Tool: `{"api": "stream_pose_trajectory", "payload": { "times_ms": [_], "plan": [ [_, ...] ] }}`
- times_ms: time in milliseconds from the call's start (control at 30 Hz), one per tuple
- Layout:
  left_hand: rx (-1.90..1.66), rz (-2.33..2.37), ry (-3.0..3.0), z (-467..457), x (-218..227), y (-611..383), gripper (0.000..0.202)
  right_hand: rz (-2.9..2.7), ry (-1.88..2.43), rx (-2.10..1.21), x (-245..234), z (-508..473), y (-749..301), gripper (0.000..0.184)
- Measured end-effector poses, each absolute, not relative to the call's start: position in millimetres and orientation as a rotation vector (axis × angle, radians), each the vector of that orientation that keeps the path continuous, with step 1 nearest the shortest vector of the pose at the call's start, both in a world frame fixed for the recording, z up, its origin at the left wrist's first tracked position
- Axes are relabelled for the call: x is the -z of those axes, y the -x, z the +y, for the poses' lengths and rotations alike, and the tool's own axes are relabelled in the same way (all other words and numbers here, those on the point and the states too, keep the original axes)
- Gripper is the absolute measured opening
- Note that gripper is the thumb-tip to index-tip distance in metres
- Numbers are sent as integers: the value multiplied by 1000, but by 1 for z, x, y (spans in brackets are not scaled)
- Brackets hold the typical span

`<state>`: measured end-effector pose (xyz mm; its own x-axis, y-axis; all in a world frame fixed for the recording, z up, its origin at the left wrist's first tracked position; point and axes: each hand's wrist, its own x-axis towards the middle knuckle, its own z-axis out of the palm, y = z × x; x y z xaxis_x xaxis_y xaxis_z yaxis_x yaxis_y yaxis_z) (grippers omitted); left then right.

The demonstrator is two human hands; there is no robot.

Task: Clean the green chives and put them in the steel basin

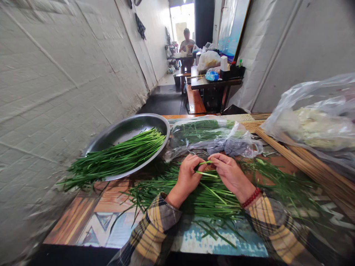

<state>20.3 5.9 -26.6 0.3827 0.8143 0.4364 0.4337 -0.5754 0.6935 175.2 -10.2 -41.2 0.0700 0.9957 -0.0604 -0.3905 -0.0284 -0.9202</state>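
My left hand (188, 174) and my right hand (229, 172) meet over a loose pile of green chives (210, 199) on the patterned table (94, 218). Both hands pinch the same few chive stalks (205, 168) between thumb and fingers. A red bead bracelet (251, 198) circles my right wrist. To the left, a metal basin (130, 129) holds a neat bundle of chives (116, 159) that hangs over its rim.
A clear plastic bag with more chives (210, 135) lies just beyond my hands. At the right are long bamboo skewers (302, 162) and a plastic bag of pale vegetables (316, 122). A grey tiled wall runs along the left. Far back, a person (187, 40) sits at another table.
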Motion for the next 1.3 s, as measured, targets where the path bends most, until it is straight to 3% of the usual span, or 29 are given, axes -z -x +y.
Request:
{"api": "stream_pose_trajectory", "payload": {
  "times_ms": [367,533,833,1100,1300],
  "plan": [
    [-907,1092,-1425,12,25,-16,30,-1008,1143,-1030,45,-3,-199,28],
    [-868,1030,-1442,11,25,-15,32,-1226,1166,-1025,43,-7,-190,34],
    [-779,1024,-1535,10,26,-16,29,-1115,1126,-1166,40,-8,-185,31],
    [-739,975,-1535,10,26,-17,30,-1290,1267,-924,46,-8,-187,32],
    [-766,976,-1528,10,23,-18,32,-1029,1164,-1170,44,-8,-178,37]
  ]
}}
